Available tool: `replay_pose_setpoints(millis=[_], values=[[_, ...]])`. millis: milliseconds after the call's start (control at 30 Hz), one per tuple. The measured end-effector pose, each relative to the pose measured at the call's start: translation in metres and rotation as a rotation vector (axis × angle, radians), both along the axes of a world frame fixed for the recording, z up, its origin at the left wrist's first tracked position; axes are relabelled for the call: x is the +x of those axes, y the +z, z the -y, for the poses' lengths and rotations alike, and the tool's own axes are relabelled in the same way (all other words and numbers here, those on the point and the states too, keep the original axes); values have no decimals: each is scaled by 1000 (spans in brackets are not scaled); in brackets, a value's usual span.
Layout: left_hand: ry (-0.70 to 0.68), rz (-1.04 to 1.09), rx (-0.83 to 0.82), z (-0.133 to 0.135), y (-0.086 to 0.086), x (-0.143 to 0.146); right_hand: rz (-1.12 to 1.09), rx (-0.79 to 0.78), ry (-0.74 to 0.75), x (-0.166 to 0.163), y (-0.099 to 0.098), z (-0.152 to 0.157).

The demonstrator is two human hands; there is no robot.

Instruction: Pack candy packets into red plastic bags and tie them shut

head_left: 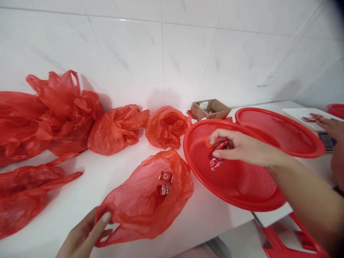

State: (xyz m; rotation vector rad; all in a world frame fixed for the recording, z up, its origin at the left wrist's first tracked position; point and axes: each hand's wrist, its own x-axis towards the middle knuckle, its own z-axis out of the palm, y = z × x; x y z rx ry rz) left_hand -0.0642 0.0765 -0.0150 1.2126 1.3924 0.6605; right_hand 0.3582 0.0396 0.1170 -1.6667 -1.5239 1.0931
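My left hand [86, 233] pinches the open rim of a thin red plastic bag [139, 211] lying on the white counter [80, 179]. Two small red-and-white packets [165, 182] show through the bag's film. My right hand [236, 147] hovers over a red mesh basket [236, 186], its fingers closed on several small red-and-white packets [217, 154].
A second red mesh basket [282, 132] sits behind the first. Several crumpled red bags [115, 129] line the tiled wall. A small cardboard box [211, 109] stands at the back. Another person's hand [331, 127] rests at the far right by a white tray. A red stool [290, 240] is below the counter edge.
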Motion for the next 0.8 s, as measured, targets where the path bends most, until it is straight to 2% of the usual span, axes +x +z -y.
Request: replay_pose_setpoints(millis=[33, 100, 200, 300, 367, 500, 667, 800], values=[[-27, 21, 5, 0, 3, 6, -28, 64, 32, -27, -1, 1], [-38, 44, 57, 2, 9, 19, -82, 158, 42, -80, -21, 2], [-10, 134, 112, 7, 15, 33, 9, 359, 55, -142, -75, 1], [32, 289, 115, 10, 18, 38, 10, 307, 67, -168, -121, 3], [68, 363, 113, 10, 19, 40, 1, 232, 79, -168, -134, 6], [145, 470, 78, 9, 21, 46, 3, 211, 42, -153, -131, 11], [94, 471, 75, 12, 21, 51, 103, 241, -34, -139, -122, 11], [114, 427, 105, 13, 22, 49, 254, 184, 12, -132, -116, 16]])
